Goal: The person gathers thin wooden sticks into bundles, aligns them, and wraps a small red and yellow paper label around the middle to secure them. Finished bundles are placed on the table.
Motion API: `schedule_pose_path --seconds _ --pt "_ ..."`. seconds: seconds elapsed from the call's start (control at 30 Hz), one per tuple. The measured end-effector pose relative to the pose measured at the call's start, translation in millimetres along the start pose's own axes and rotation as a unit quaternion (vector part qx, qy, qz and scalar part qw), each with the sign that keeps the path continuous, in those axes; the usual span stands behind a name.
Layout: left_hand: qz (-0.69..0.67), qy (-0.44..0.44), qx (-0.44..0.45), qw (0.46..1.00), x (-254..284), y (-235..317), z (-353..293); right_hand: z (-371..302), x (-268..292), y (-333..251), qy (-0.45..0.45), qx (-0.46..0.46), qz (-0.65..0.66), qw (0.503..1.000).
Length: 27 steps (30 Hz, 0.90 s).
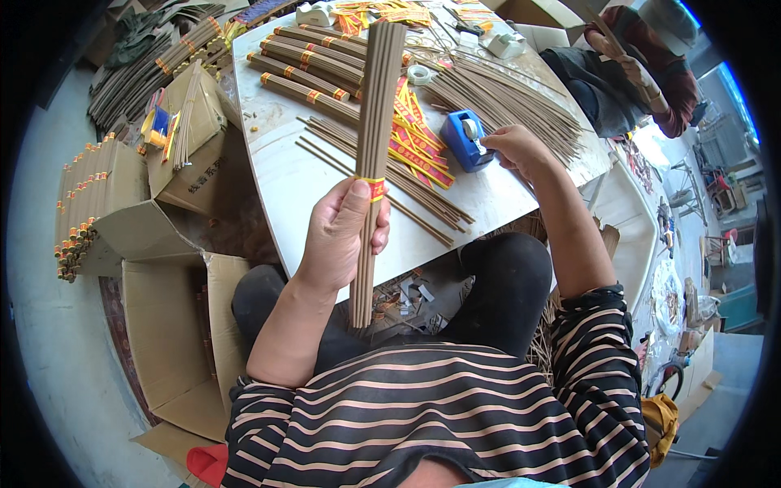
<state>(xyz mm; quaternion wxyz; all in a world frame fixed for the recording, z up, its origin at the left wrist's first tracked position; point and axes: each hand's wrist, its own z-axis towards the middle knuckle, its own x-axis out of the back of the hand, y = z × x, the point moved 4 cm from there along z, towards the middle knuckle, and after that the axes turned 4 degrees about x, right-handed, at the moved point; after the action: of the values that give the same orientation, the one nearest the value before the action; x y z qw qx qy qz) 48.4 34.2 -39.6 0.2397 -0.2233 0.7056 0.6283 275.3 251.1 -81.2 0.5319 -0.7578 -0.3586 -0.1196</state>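
Observation:
My left hand (342,232) is wrapped around a bundle of brown incense sticks (381,98), held nearly upright above the table's near edge. A red and yellow paper band (375,189) circles the bundle beside my thumb. My right hand (521,151) reaches to a blue tape dispenser (466,153), its fingers pinched at the dispenser's front where the tape comes off. The strip of tape is too small to make out clearly. Loose incense sticks (407,191) and red and yellow paper labels (423,146) lie on the table behind the bundle.
Banded incense bundles (305,91) lie at the table's (281,167) far left. More loose sticks (512,102) spread across its right side, near a tape roll (419,75). Open cardboard boxes (175,333) stand at left. A co-worker (626,77) handles sticks at far right.

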Motion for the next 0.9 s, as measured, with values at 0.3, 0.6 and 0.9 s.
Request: schedule_pose_path --seconds 0.3,0.6,0.9 --pt "-0.02 -0.028 0.034 0.999 -20.2 -10.5 39.5 3.5 -12.1 12.8 -0.007 -0.056 0.16 0.986" --pt "-0.055 -0.021 0.077 0.995 -29.3 -32.3 64.4 -19.6 -17.5 37.9 -0.006 0.052 0.398 0.916" --pt "-0.051 -0.026 0.074 0.996 -26.0 -32.2 60.4 -20.1 -33.0 48.0 0.027 0.023 0.453 0.891"
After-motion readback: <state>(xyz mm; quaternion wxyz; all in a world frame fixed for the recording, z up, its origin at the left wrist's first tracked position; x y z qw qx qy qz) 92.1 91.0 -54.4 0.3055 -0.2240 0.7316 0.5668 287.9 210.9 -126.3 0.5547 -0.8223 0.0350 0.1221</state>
